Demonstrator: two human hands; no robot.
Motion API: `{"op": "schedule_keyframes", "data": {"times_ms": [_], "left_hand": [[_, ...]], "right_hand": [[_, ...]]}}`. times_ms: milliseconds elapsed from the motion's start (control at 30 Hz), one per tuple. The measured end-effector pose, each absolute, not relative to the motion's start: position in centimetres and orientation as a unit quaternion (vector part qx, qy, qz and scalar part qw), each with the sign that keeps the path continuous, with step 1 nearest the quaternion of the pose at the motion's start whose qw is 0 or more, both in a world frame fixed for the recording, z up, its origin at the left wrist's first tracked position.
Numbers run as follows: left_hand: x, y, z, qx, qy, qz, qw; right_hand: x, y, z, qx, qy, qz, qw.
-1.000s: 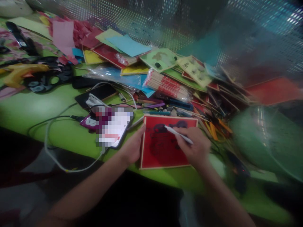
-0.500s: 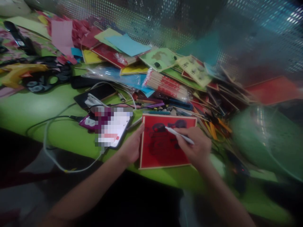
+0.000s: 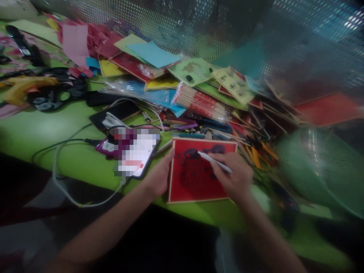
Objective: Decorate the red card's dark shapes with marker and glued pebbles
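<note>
A red card with a dark drawing and a pale border lies on the green table near its front edge. My right hand is closed around a white pen, whose tip touches the drawing near the card's top. My left hand rests against the card's left edge, fingers curled with the fingertips on that border. A phone lies just left of that hand.
Behind the card sprawl coloured cards, paper sheets, a bundle of sticks and pens. Cables loop over the table's front edge. Another dark phone and black tools lie at left. A green rounded object sits at right.
Almost nothing differs. The pen tip has shifted very slightly on the drawing. My left hand stays at the card's edge.
</note>
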State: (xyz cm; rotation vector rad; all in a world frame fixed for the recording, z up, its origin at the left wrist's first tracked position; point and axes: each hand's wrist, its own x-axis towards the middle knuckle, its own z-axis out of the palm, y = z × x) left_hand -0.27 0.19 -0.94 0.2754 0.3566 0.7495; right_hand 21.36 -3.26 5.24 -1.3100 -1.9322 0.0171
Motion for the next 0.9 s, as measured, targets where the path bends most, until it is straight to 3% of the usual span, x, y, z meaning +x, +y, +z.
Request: {"op": "schedule_keyframes", "data": {"times_ms": [900], "left_hand": [[-0.16,0.13,-0.55,0.134,0.179,0.352,0.909]], "right_hand": [[21.20,-3.32,5.58,-0.514,-0.765,-0.009,0.388]]}}
